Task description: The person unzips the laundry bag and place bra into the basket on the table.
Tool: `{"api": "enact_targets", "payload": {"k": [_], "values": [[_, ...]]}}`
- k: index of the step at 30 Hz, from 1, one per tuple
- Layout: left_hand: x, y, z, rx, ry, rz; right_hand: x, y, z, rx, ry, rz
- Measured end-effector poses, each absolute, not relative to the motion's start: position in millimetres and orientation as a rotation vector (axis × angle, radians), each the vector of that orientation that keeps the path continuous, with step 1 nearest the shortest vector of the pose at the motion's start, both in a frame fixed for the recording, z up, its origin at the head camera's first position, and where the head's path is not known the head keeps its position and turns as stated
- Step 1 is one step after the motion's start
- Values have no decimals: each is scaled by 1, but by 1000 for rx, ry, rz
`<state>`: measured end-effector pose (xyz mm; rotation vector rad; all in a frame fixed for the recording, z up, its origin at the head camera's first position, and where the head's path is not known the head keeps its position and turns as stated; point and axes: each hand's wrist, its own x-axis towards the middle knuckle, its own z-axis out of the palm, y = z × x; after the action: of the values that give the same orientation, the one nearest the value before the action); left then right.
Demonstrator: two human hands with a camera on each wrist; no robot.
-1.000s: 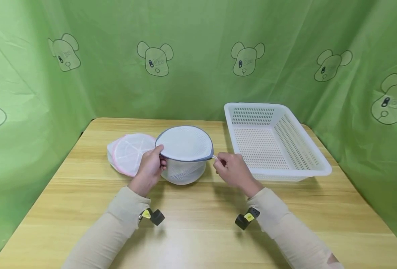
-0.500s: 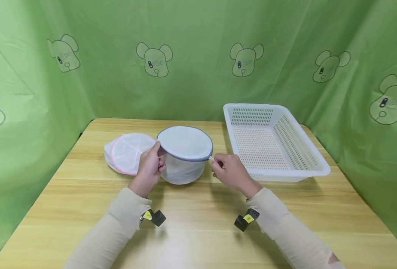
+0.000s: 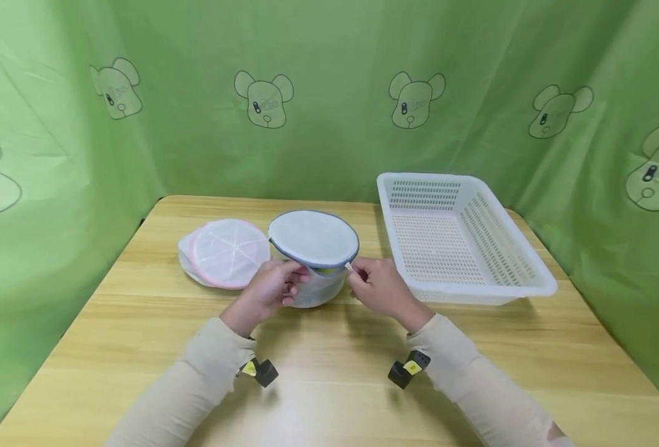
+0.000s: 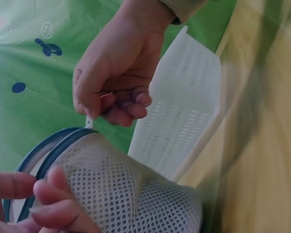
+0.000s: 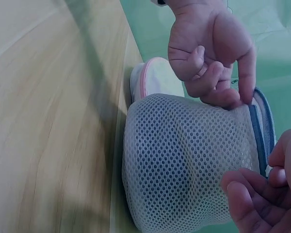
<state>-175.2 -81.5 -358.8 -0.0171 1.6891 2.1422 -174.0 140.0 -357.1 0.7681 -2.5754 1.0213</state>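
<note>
A round white mesh laundry bag with blue zipper trim stands upright on the table, its lid facing up. At the bag's front, my left hand pinches the rim between thumb and finger, the other fingers loosely curled. My right hand holds the small white zipper pull at the bag's front right. In the left wrist view the two blue zipper edges stand apart beside the left fingers. Whatever lies inside the bag is mostly hidden; a bit of yellow shows under the lid.
A second white bag with pink trim lies at the left, close to the left hand. On the right stands a white perforated plastic basket. Green curtains surround the wooden table.
My left hand has moved right along the rim, from the bag's left side to its front. The zipper pull has shifted slightly left with my right hand, and a gap shows under the lid.
</note>
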Motion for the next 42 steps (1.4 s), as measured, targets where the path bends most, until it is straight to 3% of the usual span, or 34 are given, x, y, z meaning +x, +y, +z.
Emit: {"api": "enact_targets", "payload": {"k": [14, 42], "values": [[-171, -65, -361, 188, 1680, 1902, -174, 133, -359, 896, -2528, 1018], [-172, -54, -369, 115, 1854, 1940, -172, 132, -369, 930, -2516, 1040]]}}
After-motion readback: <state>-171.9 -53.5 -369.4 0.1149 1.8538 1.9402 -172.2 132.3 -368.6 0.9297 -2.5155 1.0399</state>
